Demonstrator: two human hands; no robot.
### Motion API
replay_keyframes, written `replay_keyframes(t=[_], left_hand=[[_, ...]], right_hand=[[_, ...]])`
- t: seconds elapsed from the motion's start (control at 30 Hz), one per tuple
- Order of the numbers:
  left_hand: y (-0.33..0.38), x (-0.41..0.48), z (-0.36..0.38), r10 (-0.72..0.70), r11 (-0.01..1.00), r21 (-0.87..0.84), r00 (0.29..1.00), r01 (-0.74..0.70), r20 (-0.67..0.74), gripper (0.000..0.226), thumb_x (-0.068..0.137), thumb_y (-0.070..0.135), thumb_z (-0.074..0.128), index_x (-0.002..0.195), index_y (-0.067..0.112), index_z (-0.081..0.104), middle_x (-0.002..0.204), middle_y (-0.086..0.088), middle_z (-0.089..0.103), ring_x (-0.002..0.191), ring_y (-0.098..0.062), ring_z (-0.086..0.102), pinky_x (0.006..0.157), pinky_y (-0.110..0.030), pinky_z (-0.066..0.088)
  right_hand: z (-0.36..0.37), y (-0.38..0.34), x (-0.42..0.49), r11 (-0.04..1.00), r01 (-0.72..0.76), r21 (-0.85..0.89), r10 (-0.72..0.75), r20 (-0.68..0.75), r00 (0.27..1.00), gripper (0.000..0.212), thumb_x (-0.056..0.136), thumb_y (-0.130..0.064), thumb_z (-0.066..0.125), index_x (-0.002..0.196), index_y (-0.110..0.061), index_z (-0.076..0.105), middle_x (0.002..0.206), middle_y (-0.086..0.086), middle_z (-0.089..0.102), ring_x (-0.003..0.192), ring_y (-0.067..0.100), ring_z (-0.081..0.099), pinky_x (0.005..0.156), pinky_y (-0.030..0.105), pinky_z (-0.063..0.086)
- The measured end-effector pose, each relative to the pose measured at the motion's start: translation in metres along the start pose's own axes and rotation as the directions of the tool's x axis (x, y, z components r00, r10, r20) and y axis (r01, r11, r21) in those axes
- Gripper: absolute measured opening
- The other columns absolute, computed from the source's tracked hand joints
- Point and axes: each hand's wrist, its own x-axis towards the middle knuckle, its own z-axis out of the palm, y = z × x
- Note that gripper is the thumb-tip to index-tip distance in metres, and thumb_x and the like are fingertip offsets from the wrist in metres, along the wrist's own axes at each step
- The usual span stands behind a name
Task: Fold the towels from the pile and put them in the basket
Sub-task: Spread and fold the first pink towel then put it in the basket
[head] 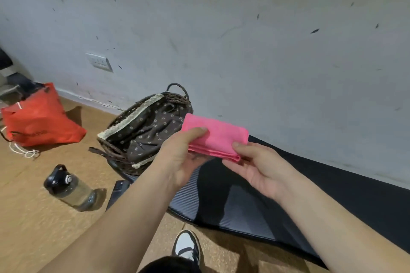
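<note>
Big scuffed grey-white wall (pixel 244 29) takes up most of the view, with a cork-looking brown floor (pixel 33 217) below it. A dark ribbed mat (pixel 355 201) runs along the base of the wall on the right. At the mat's far left end sits a dark wicker basket (pixel 175 96) with a flowery fabric liner and cream lace trim, tipped a bit toward the camera.

Both hands are up over the mat holding a folded pink towel (pixel 219 137) in the air, just beside the basket's right edge and not inside it. The left hand (pixel 177 157) pinches the left end, thumb on top and fingers under. The right hand (pixel 259 166) pinches the near right corner the same way.

Further left there's an orange drawstring bag (pixel 40 122) slumped on the floor, then a clear water bottle (pixel 71 188) with a black lid, then a black and white sneaker (pixel 186 246) at the bottom. A wall socket (pixel 99 61) sits low on the wall.

A dark flat thing (pixel 117 193) by the bottle is half behind the left forearm, can't tell what it is
</note>
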Motion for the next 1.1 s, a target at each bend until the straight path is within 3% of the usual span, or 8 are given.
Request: replay_keyframes(t=[0.17, 0.33, 0.77, 0.8, 0.87, 0.93, 1.03, 1.1], left_hand=[[0.037, 0.022, -0.032, 0.126, 0.992, -0.015, 0.989, -0.128, -0.077, 0.041, 0.091, 0.001, 0.073, 0.129, 0.008, 0.06, 0.118, -0.019, 0.072, 0.103, -0.034, 0.073, 0.083, -0.054, 0.063], [0.081, 0.061, -0.066, 0.241, 0.97, 0.08, 0.956, -0.23, -0.169, 0.045, 0.091, 0.005, 0.076, 0.132, 0.015, 0.06, 0.123, -0.016, 0.068, 0.101, -0.031, 0.071, 0.075, -0.049, 0.063], [0.069, 0.193, -0.093, 0.16, 0.959, 0.278, 0.923, -0.062, -0.349, 0.038, 0.095, 0.012, 0.074, 0.129, 0.006, 0.06, 0.109, -0.011, 0.071, 0.09, -0.025, 0.071, 0.072, -0.043, 0.063], [0.066, 0.197, -0.095, 0.207, 0.896, 0.444, 0.906, -0.024, -0.37, 0.039, 0.093, 0.019, 0.076, 0.126, 0.005, 0.06, 0.111, -0.013, 0.071, 0.093, -0.028, 0.071, 0.076, -0.045, 0.063], [0.061, 0.196, -0.099, 0.4, 0.497, 0.865, 0.864, 0.074, -0.304, 0.048, 0.089, 0.039, 0.077, 0.12, 0.007, 0.06, 0.113, -0.012, 0.068, 0.1, -0.031, 0.068, 0.083, -0.041, 0.059], [0.059, 0.192, -0.101, 0.547, 0.159, 0.982, 0.819, 0.1, -0.172, 0.061, 0.084, 0.054, 0.075, 0.125, 0.012, 0.058, 0.122, -0.01, 0.061, 0.111, -0.032, 0.061, 0.089, -0.041, 0.052], [0.06, 0.183, -0.096, 0.593, 0.041, 0.992, 0.802, -0.12, 0.073, 0.067, 0.08, 0.063, 0.072, 0.132, 0.021, 0.061, 0.131, -0.004, 0.058, 0.124, -0.027, 0.055, 0.103, -0.042, 0.047], [0.06, 0.178, -0.092, 0.452, -0.031, 0.962, 0.855, -0.271, 0.256, 0.08, 0.075, 0.072, 0.066, 0.137, 0.021, 0.063, 0.137, -0.002, 0.06, 0.13, -0.023, 0.054, 0.111, -0.036, 0.042]], right_hand=[[0.05, -0.005, 0.028, 0.967, 0.02, -0.253, -0.018, 0.011, 1.0, 0.026, 0.093, -0.015, 0.075, 0.117, -0.006, 0.07, 0.103, 0.012, 0.079, 0.092, 0.022, 0.077, 0.08, 0.041, 0.063], [0.086, -0.024, 0.06, 0.863, 0.076, -0.499, -0.11, -0.039, 0.993, 0.034, 0.1, -0.043, 0.064, 0.117, -0.013, 0.064, 0.11, 0.008, 0.072, 0.097, 0.022, 0.073, 0.078, 0.038, 0.063], [0.109, -0.013, 0.116, 0.716, 0.134, -0.685, -0.147, 0.04, 0.988, 0.046, 0.102, -0.064, 0.04, 0.107, -0.025, 0.063, 0.112, 0.008, 0.072, 0.102, 0.024, 0.072, 0.093, 0.047, 0.06], [0.107, -0.011, 0.118, 0.697, 0.143, -0.702, -0.154, 0.048, 0.987, 0.05, 0.103, -0.063, 0.041, 0.11, -0.019, 0.066, 0.112, 0.013, 0.072, 0.102, 0.029, 0.072, 0.093, 0.049, 0.06], [0.106, -0.01, 0.12, 0.678, 0.15, -0.719, -0.167, 0.048, 0.985, 0.057, 0.103, -0.059, 0.045, 0.115, -0.008, 0.068, 0.114, 0.018, 0.072, 0.105, 0.033, 0.07, 0.094, 0.049, 0.057], [0.105, -0.009, 0.121, 0.685, 0.141, -0.714, -0.15, 0.051, 0.987, 0.05, 0.103, -0.059, 0.046, 0.112, -0.016, 0.07, 0.109, 0.01, 0.074, 0.102, 0.025, 0.072, 0.094, 0.048, 0.059], [0.103, -0.007, 0.119, 0.701, 0.132, -0.701, -0.133, 0.053, 0.99, 0.044, 0.103, -0.06, 0.045, 0.106, -0.024, 0.07, 0.105, 0.001, 0.074, 0.1, 0.018, 0.072, 0.094, 0.046, 0.059], [0.102, -0.007, 0.117, 0.698, 0.133, -0.703, -0.134, 0.054, 0.989, 0.043, 0.103, -0.059, 0.044, 0.103, -0.025, 0.07, 0.104, 0.001, 0.075, 0.1, 0.018, 0.072, 0.094, 0.045, 0.06]])
